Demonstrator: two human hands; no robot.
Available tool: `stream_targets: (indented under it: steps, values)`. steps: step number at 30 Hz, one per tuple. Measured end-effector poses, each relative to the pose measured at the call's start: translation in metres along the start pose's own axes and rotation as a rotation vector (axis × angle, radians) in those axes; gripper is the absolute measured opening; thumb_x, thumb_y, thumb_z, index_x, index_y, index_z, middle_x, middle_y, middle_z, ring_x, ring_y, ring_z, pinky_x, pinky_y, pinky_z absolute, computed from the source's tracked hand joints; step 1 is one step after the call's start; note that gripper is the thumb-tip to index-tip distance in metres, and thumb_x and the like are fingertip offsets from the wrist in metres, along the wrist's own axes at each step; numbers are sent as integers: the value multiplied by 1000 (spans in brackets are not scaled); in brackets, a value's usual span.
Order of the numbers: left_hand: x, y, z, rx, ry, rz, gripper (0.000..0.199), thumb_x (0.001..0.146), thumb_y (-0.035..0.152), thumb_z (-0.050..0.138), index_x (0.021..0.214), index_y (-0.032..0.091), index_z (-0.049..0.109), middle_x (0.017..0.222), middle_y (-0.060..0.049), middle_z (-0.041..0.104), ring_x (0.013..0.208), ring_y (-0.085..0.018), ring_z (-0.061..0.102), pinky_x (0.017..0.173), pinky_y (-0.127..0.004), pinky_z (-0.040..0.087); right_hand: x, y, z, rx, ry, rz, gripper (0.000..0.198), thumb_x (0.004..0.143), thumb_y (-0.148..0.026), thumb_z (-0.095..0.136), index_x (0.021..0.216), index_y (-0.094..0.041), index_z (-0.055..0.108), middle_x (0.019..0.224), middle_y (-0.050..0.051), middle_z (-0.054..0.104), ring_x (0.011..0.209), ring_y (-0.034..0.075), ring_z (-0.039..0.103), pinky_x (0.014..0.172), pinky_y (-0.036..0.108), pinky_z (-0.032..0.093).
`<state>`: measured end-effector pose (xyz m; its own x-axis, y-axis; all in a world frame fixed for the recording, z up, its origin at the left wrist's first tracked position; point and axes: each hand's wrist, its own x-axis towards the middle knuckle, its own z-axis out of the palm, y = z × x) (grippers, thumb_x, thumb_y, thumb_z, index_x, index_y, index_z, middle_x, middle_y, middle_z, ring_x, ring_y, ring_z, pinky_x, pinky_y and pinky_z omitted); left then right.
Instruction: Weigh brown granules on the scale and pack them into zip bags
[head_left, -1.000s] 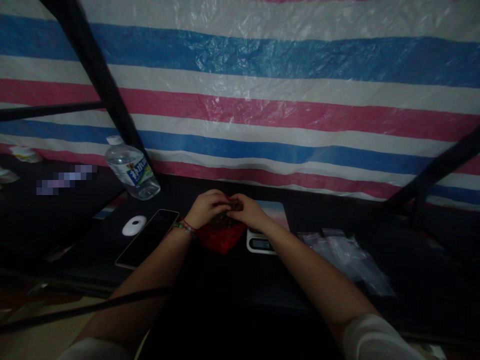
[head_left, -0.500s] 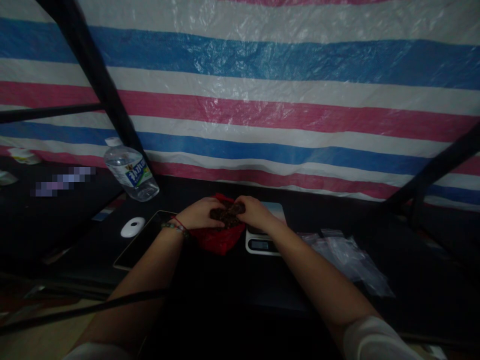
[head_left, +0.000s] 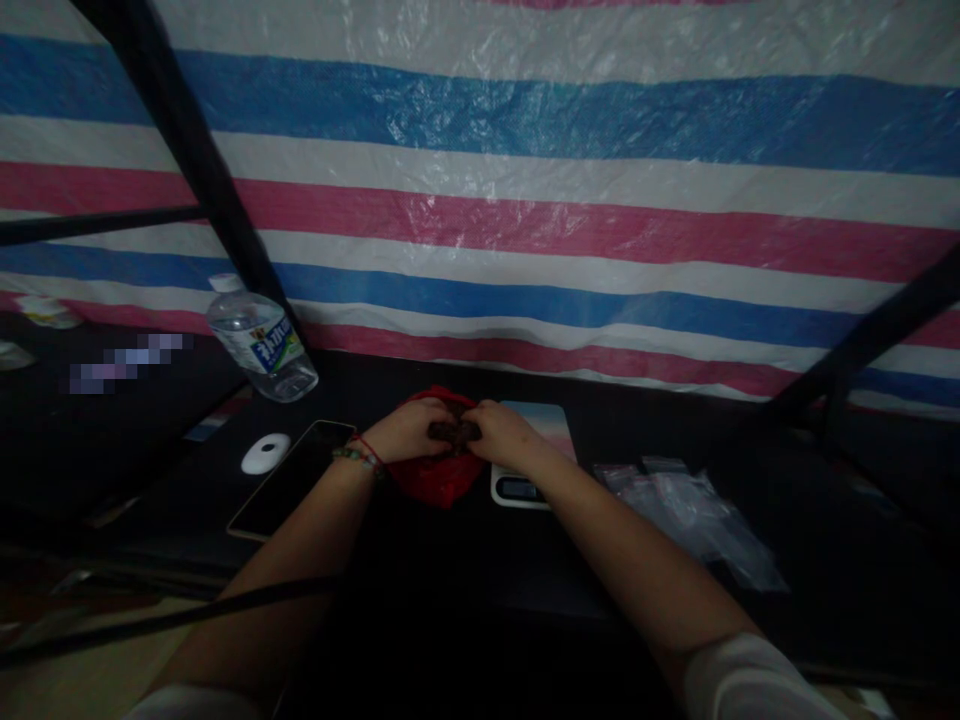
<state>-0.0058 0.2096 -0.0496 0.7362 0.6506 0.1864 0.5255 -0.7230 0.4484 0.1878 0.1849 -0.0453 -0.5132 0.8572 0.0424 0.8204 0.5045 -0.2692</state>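
In the head view a red plastic bag [head_left: 439, 487] lies open on the black table. Dark brown loose material [head_left: 454, 432] shows in its mouth, clumpy and of a kind I cannot make out. My left hand [head_left: 411, 430], with a beaded bracelet at the wrist, grips this material from the left with curled fingers. From the right my right hand [head_left: 499, 432] holds the other side of it, fingers bent in. Beside the bag, partly under my right wrist, is a small digital scale [head_left: 551, 425] with a display at its near edge.
Clear zip bags [head_left: 697, 510] lie to the right of the scale. To the left are a tablet or large phone [head_left: 296, 485], a white oval gadget [head_left: 265, 454] and a clear bottle [head_left: 262, 340]. Black frame bars [head_left: 187, 150] cross in front of a striped plastic sheet [head_left: 540, 240].
My two hands have drawn closer together over the brown material, the right one moving slightly left. More of the scale's top shows now. The bag has stayed put.
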Motion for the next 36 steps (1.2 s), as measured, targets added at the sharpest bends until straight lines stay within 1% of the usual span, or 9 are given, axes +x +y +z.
stream_targets:
  steps: [5,10,15,18,23,27,30,36]
  values:
    - [1,5,0,4,16,-48,17,69,17,65,86,17,65,84,-2,64,77,-15,58,70,-25,45,2,-1,6,2,23,-2,18,80,-19,55,93,-17,67,93,9,65,87,18,60,73,24,41]
    - [1,7,-1,-28,38,-84,15,73,14,60,87,17,64,81,-1,63,71,-13,59,65,-24,45,6,0,12,74,56,1,20,76,-20,60,94,-16,67,95,10,65,88,19,60,74,25,43]
    - [1,5,0,-52,203,-25,17,79,24,60,95,18,64,92,-4,65,82,-16,62,75,-28,50,7,-2,14,202,148,13,24,75,-20,62,98,-16,66,97,10,65,90,21,61,77,29,45]
    - [0,3,0,-63,266,-5,19,82,28,58,97,19,64,96,-5,66,83,-16,63,75,-28,51,7,-4,15,284,188,38,25,72,-21,65,97,-17,65,96,8,67,89,22,62,76,30,46]
    - [-1,0,1,-26,317,13,23,84,30,58,103,20,64,99,-4,69,88,-16,64,79,-29,51,8,-4,17,445,225,117,33,71,-21,67,104,-19,62,99,6,68,90,21,64,75,30,47]
    - [-1,-2,2,15,360,30,26,90,29,49,109,20,64,106,-5,69,96,-18,64,87,-32,49,10,-1,19,531,247,167,34,71,-20,68,104,-19,61,99,5,68,90,19,64,76,30,47]
    - [-2,-2,2,8,400,15,28,90,28,46,110,19,64,108,-6,69,99,-18,64,89,-32,49,11,0,19,550,267,184,34,70,-21,69,103,-18,60,100,5,67,92,20,63,78,31,47]
    - [-2,-1,0,-19,472,-14,25,88,31,52,103,18,66,104,-7,69,96,-19,64,86,-33,51,11,0,20,538,304,174,35,70,-21,69,103,-19,58,101,5,66,93,19,61,80,32,47]
